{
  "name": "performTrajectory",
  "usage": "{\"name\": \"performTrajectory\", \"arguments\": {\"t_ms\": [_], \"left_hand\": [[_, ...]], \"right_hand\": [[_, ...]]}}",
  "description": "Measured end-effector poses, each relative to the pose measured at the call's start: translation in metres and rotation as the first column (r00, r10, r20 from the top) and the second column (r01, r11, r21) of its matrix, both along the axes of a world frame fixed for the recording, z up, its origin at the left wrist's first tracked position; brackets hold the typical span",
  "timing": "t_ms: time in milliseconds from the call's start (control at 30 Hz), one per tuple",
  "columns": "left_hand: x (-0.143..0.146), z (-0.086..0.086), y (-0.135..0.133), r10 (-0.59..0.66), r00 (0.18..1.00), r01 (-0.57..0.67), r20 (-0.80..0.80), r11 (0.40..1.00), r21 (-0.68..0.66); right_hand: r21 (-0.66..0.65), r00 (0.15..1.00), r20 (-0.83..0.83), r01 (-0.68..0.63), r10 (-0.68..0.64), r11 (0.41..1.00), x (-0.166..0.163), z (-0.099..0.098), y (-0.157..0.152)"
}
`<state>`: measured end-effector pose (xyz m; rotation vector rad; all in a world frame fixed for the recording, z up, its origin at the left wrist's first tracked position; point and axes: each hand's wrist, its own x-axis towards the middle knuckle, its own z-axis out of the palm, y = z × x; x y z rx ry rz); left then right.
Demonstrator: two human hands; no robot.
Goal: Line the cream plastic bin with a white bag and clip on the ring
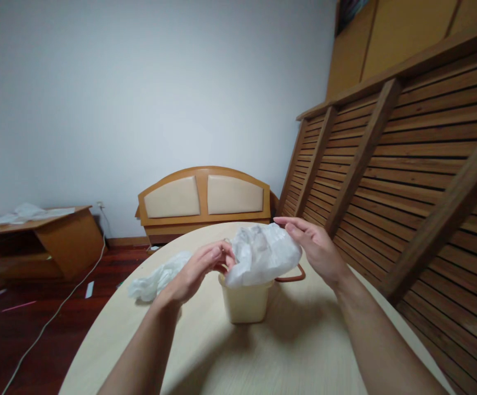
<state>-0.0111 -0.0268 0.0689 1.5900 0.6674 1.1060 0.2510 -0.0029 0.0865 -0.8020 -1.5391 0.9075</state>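
Observation:
A white, translucent plastic bag [263,255] is spread loosely over the mouth of a small cream-coloured bin [245,304], which stands upright on the round table [304,356]. At the bag's left edge, my left hand [205,266] has its fingers curled and closed on the plastic. My right hand [314,244] is at the bag's far right side, fingers stretched out and thumb beside them, against the plastic. The bag covers most of the bin's rim, and whatever is inside the bin is hidden.
Another crumpled white plastic bag [158,281] lies left on the table. A reddish-brown loop [294,276] rests behind the bin. Beyond are a headboard [203,195], a low wooden desk [63,241], a slatted wooden frame [386,181] and a white cable [53,315] on the floor.

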Motion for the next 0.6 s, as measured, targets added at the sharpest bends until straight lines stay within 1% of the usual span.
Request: {"name": "performTrajectory", "arguments": {"t_ms": [33,67,133,200,233,300,367,433,467,533,600], "left_hand": [[0.001,0.001,-0.001,-0.013,0.999,0.012,-0.050,1.000,-0.026],[0.003,0.002,-0.003,0.001,0.995,-0.006,-0.098,0.999,-0.050],[0.009,0.003,-0.005,0.071,0.979,-0.089,-0.190,0.992,-0.087],[0.015,0.004,-0.008,0.126,0.947,-0.164,-0.295,0.981,-0.107],[0.018,0.003,-0.009,0.142,0.927,-0.191,-0.348,0.975,-0.110],[0.023,0.002,-0.014,0.158,0.888,-0.219,-0.432,0.971,-0.094],[0.027,-0.001,-0.019,0.169,0.868,-0.212,-0.468,0.976,-0.041],[0.029,-0.005,-0.023,0.176,0.856,-0.187,-0.487,0.982,0.026],[0.030,-0.006,-0.025,0.180,0.851,-0.173,-0.494,0.983,0.061],[0.032,-0.008,-0.027,0.203,0.848,-0.162,-0.489,0.979,0.125],[0.033,-0.007,-0.029,0.239,0.863,-0.171,-0.446,0.967,0.186]], "right_hand": [[-0.027,0.999,0.033,-0.032,0.033,0.999,0.003,0.001,-0.001],[-0.070,0.994,0.074,-0.079,0.084,0.994,0.006,0.001,-0.002],[-0.168,0.961,0.177,-0.183,0.213,0.968,0.012,0.002,-0.007],[-0.235,0.902,0.290,-0.257,0.320,0.937,0.018,0.002,-0.012],[-0.242,0.871,0.341,-0.283,0.355,0.928,0.021,0.003,-0.015],[-0.202,0.813,0.427,-0.340,0.395,0.918,0.025,0.006,-0.019],[-0.123,0.777,0.483,-0.395,0.403,0.910,0.027,0.009,-0.021],[-0.064,0.776,0.510,-0.396,0.371,0.916,0.026,0.010,-0.022],[-0.050,0.790,0.512,-0.366,0.338,0.929,0.025,0.010,-0.022],[-0.033,0.827,0.509,-0.258,0.239,0.966,0.022,0.009,-0.022],[-0.035,0.834,0.525,-0.176,0.168,0.984,0.017,0.008,-0.024]]}}
